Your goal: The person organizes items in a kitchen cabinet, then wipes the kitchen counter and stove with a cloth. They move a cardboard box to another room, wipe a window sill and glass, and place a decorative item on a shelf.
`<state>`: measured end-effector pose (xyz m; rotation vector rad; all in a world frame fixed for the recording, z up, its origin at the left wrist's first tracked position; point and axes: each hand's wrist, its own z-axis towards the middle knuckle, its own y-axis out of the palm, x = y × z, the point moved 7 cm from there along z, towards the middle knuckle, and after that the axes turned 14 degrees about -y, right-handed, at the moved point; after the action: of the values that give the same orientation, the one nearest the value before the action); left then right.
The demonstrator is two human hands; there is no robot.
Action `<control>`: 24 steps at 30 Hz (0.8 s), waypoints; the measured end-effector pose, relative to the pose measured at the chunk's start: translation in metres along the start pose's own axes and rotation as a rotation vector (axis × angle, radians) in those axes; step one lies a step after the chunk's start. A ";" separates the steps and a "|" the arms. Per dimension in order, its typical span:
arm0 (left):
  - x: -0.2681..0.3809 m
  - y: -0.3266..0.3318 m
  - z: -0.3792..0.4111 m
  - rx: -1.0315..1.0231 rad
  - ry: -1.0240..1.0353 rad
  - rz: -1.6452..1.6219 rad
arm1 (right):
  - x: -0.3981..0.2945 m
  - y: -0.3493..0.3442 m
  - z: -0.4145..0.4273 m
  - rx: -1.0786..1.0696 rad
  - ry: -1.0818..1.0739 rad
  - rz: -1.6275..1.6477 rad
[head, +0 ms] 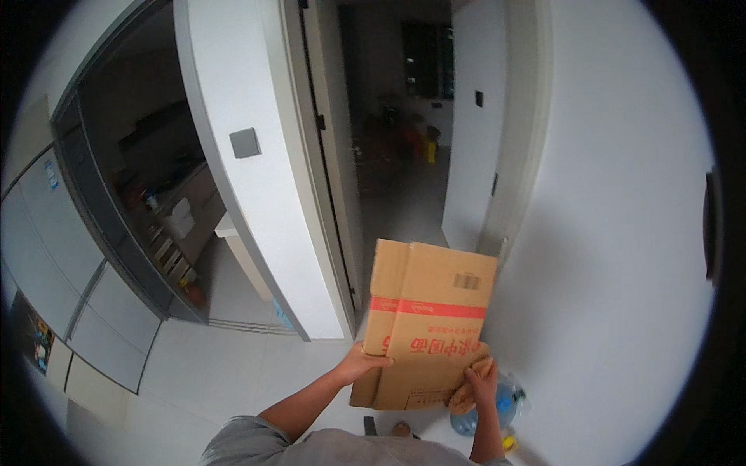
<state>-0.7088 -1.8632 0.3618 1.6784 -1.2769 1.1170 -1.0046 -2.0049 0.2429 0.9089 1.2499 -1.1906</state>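
Observation:
A flattened cardboard box [438, 326] is held up in front of my body, upside down to me, with a red band, red print and a barcode. My left hand [362, 366] grips its left edge, thumb lying on the front face. On the opposite side, my right hand [485, 380] is closed at the lower right edge. A crumpled brown piece [464, 398], perhaps cloth or paper, is bunched in that same hand against the cardboard. The fingers behind the cardboard are hidden on both sides.
Clear plastic water jugs [506, 402] with a blue cap stand by the right-hand wall [606, 233], near a small yellow object [509, 441]. Ahead, an open door [475, 128] leads to a dark room. A sliding-door frame [201, 116] borders a dim kitchen; cabinets [55, 221] line the left.

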 end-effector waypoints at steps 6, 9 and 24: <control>0.014 0.003 0.069 -0.096 0.076 0.081 | 0.024 0.008 0.044 0.126 -0.010 0.505; 0.026 -0.007 0.088 -0.114 0.085 0.110 | 0.061 0.011 0.061 0.175 -0.018 0.574; 0.103 -0.106 0.148 0.046 0.035 0.233 | -0.020 0.121 0.139 0.351 -0.188 -0.063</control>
<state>-0.5634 -2.0073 0.4009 1.5651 -1.4619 1.3152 -0.8560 -2.1131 0.2696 0.9889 0.9396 -1.5398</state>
